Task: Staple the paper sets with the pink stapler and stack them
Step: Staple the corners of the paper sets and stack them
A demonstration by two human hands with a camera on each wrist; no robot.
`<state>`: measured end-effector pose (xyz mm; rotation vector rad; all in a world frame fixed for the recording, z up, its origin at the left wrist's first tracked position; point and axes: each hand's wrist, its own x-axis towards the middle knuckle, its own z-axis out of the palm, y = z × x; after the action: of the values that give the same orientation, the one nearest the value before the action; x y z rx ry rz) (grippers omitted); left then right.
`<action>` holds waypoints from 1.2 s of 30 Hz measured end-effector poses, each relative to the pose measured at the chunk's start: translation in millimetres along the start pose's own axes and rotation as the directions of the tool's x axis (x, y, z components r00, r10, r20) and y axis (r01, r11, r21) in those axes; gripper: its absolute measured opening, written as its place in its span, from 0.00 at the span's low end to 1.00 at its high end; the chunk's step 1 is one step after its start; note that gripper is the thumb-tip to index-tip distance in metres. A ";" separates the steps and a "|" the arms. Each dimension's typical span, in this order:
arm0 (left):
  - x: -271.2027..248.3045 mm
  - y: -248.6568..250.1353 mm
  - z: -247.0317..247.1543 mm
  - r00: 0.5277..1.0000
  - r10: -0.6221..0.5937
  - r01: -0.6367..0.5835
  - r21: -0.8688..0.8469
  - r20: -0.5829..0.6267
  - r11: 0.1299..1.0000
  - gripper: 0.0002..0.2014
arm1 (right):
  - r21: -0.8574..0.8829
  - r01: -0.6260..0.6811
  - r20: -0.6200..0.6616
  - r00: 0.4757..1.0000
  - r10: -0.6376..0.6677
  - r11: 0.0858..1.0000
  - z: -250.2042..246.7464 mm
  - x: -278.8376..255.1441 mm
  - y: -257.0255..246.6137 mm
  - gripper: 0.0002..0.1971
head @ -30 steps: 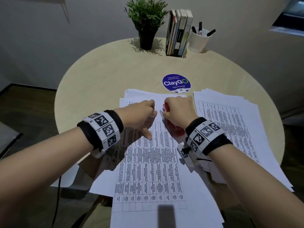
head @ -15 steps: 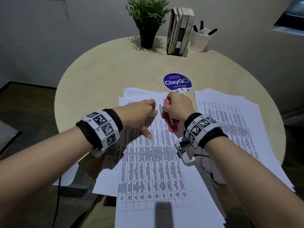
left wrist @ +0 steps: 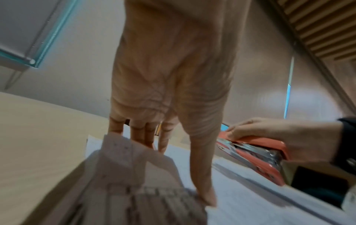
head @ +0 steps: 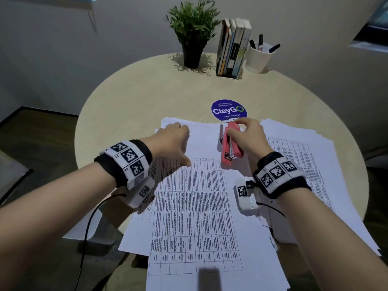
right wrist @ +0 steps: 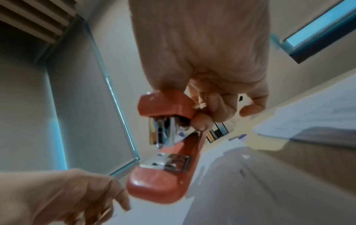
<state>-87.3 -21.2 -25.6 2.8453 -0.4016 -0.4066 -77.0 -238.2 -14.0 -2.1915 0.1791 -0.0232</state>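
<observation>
Under both my wrists lies the round table point(head: 134, 97), spread with printed paper sets point(head: 195, 206). My left hand point(head: 171, 139) grips the top set's upper-left corner, thumb stretched along the sheet. Just to its right, my right hand point(head: 246, 137) grasps the pink stapler point(head: 230, 145) — mouth agape, raised off the paper.
</observation>
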 end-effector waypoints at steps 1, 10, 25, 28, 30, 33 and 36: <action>0.9 -2.1 -3.0 0.999 -0.034 0.036 -0.042 0.031 0.998 0.43 | 0.021 0.009 -0.014 1.000 -0.009 1.000 -4.9 -1.5 0.0 0.09; -15.3 -4.6 -15.9 0.985 -0.081 0.079 0.019 0.151 0.997 0.36 | 0.216 0.104 -0.161 0.985 -0.070 0.971 -51.3 -4.1 -1.4 0.09; -29.7 -18.7 -12.0 0.944 -0.206 0.328 -0.658 0.259 0.678 0.09 | 0.358 0.164 -0.330 0.943 -0.040 0.919 -92.3 -5.6 -11.3 0.05; -24.7 -17.5 -21.2 0.964 -0.234 0.253 -0.695 0.125 0.672 0.11 | 0.360 0.182 -0.368 0.929 -0.040 0.915 -105.8 -5.6 -10.7 0.06; -13.1 -27.2 -42.5 0.958 -0.288 0.186 -0.766 0.001 0.615 0.12 | 0.365 0.189 -0.396 0.918 -0.032 0.912 -117.9 -6.0 -8.5 0.07; 7.0 -30.2 -76.8 0.928 -0.363 0.133 -0.834 -0.086 0.536 0.04 | 0.359 0.219 -0.457 0.889 -0.034 0.908 -135.7 -7.9 -4.2 0.03; 29.3 -0.9 -86.3 0.950 -0.293 0.076 -0.837 -0.103 0.542 0.04 | 0.355 0.241 -0.509 0.860 -0.029 0.903 -151.1 -12.2 -3.5 0.02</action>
<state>-33.8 -12.4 47.7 1.9384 0.1476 -0.1999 -101.1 -356.2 78.2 -1.7311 0.2746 -0.6564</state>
